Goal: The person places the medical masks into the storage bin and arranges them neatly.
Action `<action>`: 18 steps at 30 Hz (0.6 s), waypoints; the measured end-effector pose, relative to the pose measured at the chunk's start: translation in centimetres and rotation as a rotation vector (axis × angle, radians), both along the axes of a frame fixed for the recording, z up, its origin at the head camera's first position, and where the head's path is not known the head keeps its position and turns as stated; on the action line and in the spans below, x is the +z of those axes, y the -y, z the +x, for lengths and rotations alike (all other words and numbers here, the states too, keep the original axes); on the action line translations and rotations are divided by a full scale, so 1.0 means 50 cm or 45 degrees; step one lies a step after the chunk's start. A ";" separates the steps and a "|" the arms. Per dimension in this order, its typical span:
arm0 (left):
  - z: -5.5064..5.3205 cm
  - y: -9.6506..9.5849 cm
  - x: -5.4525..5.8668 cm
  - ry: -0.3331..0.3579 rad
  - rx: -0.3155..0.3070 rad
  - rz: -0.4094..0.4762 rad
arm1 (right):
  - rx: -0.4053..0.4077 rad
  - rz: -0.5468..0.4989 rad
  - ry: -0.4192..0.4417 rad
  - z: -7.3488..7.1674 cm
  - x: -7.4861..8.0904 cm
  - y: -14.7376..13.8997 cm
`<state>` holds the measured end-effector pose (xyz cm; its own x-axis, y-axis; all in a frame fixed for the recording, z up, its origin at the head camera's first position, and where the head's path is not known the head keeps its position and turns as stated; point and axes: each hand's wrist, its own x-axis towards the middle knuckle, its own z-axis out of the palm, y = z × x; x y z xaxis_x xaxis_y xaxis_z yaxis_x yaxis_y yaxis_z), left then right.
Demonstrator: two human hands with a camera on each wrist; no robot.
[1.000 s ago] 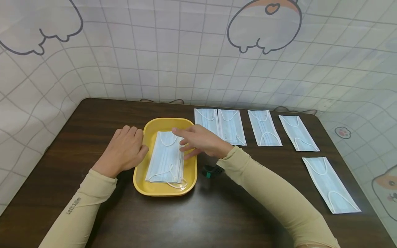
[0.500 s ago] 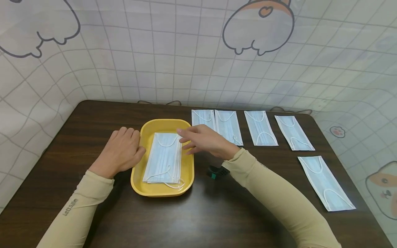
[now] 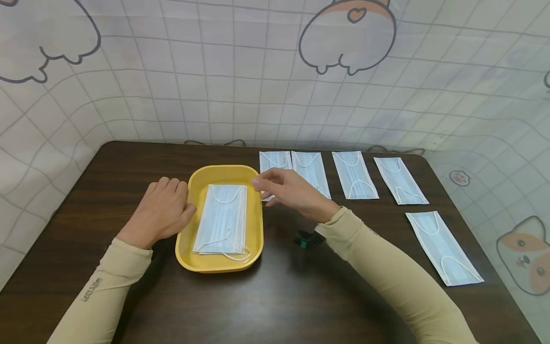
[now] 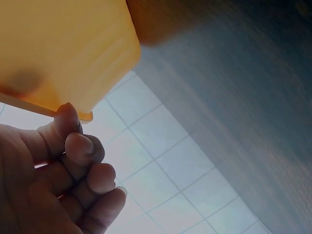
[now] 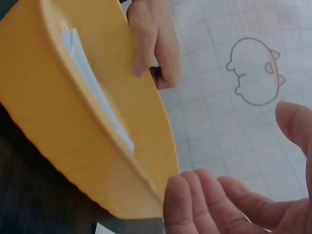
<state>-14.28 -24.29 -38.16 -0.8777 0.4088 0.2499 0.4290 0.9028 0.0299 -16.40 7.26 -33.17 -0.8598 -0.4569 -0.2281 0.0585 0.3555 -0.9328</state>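
Note:
In the head view a yellow tray [image 3: 182,253] holds a small stack of light blue face masks [image 3: 221,215], ear loops lying on top. My left hand [image 3: 165,210] grips the tray's left rim, thumb on the inner side and fingers curled outside, as the right wrist view shows. My right hand [image 3: 292,191] hovers at the far right corner of the tray, holding nothing. Its thumb stands apart from the loosely bent fingers [image 5: 214,200], which are close to the rim in the right wrist view.
Behind the right hand lie two face masks [image 3: 311,169] side by side. Farther right are a mask [image 3: 354,174], another mask [image 3: 399,179] and a nearer mask [image 3: 444,248]. A small black object with a green mark [image 3: 308,240] shows under the right wrist. A patterned curtain surrounds the dark table [image 3: 249,315].
My right hand has drawn back to the right, from over the mask stack to the tray's rim. The left hand stays at the left rim. The head view has shifted slightly.

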 end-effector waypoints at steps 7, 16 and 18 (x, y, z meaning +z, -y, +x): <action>0.001 0.002 -0.001 0.007 0.002 0.006 | -0.077 0.011 -0.021 0.000 -0.003 -0.030; 0.001 0.000 -0.002 -0.003 0.017 0.012 | -0.141 0.041 -0.073 -0.002 -0.011 -0.080; 0.001 -0.002 -0.002 -0.003 0.012 0.015 | -0.163 0.045 -0.085 -0.002 -0.012 -0.092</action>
<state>-14.25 -24.16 -38.25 -0.8809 0.3975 0.2569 0.4204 0.9065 0.0391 -16.48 11.87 -33.79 -0.9243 -0.3350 -0.1827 0.0440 0.3821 -0.9231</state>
